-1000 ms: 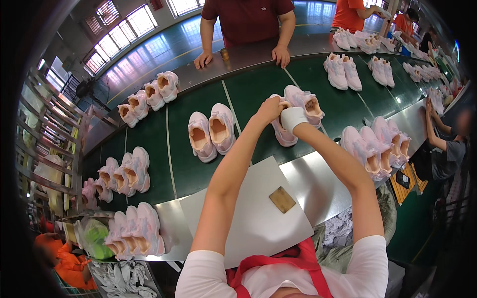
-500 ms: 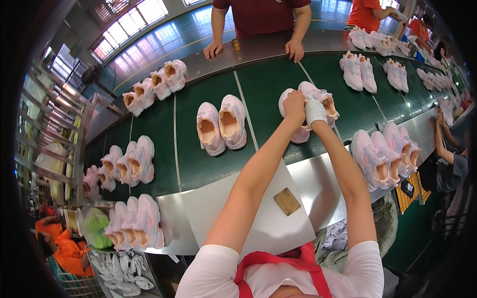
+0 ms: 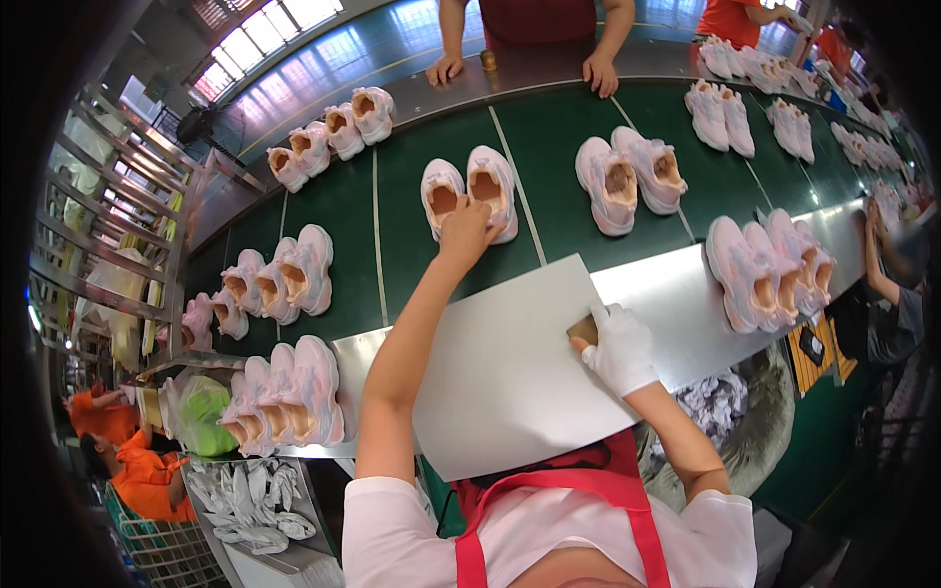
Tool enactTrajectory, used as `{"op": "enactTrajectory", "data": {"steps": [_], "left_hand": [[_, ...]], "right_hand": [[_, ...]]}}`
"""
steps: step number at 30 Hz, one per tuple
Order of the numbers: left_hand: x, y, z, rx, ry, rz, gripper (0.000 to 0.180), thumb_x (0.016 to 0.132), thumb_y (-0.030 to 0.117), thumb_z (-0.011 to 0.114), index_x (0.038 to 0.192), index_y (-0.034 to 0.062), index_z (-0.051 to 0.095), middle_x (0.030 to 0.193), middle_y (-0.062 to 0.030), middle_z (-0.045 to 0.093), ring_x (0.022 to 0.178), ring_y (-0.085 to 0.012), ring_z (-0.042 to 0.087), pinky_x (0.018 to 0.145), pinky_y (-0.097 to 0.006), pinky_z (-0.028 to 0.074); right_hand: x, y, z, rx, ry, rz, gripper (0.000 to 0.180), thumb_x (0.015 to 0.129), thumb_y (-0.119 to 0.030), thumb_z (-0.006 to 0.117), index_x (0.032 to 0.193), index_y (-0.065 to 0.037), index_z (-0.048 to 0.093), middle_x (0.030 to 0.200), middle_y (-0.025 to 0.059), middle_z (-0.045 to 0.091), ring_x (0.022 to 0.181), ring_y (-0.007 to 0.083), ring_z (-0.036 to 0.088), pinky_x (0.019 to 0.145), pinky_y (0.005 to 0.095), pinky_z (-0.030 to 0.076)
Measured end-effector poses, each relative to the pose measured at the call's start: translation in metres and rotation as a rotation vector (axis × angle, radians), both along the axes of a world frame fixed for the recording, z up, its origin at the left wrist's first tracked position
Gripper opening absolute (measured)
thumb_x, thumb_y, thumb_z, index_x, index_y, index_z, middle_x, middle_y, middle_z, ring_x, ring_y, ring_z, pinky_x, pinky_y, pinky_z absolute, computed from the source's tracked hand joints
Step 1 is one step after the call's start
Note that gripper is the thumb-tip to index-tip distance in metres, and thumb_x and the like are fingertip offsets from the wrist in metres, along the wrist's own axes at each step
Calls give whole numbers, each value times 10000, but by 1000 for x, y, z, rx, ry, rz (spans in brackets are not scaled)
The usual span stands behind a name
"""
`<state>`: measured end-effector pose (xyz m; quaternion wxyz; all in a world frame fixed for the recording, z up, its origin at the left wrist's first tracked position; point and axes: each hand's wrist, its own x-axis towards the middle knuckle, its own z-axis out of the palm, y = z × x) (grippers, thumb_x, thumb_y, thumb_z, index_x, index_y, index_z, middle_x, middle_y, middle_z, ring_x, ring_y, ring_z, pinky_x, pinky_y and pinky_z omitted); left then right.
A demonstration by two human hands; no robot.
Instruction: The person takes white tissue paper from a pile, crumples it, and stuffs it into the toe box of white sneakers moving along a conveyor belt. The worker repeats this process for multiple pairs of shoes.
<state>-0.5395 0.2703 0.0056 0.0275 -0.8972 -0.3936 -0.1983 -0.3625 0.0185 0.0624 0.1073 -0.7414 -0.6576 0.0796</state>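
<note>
A pair of pale pink sneakers (image 3: 493,184) stands on the green conveyor belt in front of me. My left hand (image 3: 467,233), bare, is at the heels of this pair, its fingers curled over the shoe collars. On the right, my right hand (image 3: 619,351) wears a white glove with the thumb tip bare. It grips a flat brown rectangular block (image 3: 582,334) at the edge of a pale grey board (image 3: 505,372). Another pair of pink sneakers (image 3: 610,191) stands on the belt farther right, with nobody touching it.
Several pink sneakers (image 3: 284,397) line the metal ledge at left, and more sneakers (image 3: 760,279) stand on it at right. Across the belt (image 3: 412,284), a person's hands (image 3: 600,73) rest on the far rail. A sack of crumpled paper (image 3: 706,412) sits below the ledge.
My hands have left the right-hand sneakers, which now stand turned on the belt. My left hand has moved to the middle pair; my right hand has come down onto the brown block.
</note>
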Motion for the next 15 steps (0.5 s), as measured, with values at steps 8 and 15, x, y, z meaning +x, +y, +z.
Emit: {"op": "enactTrajectory", "data": {"steps": [8,15], "left_hand": [[-55,-54,4,136,86,186,245,762,224,667,911,33,632,996,-116,606,967,-318,521,874,-427,401],[-13,-179,-25,-434,-310,-416,286,708,38,678,977,66,584,1019,-103,582,968,-291,524,862,-420,398]], "right_hand": [[-16,-5,-41,135,140,-75,392,694,-210,722,994,-45,532,899,153,567,839,347,569,728,421,477],[-8,4,-29,167,266,-182,265,772,-100,612,1013,-10,549,906,205,601,878,395,574,789,408,471]]}}
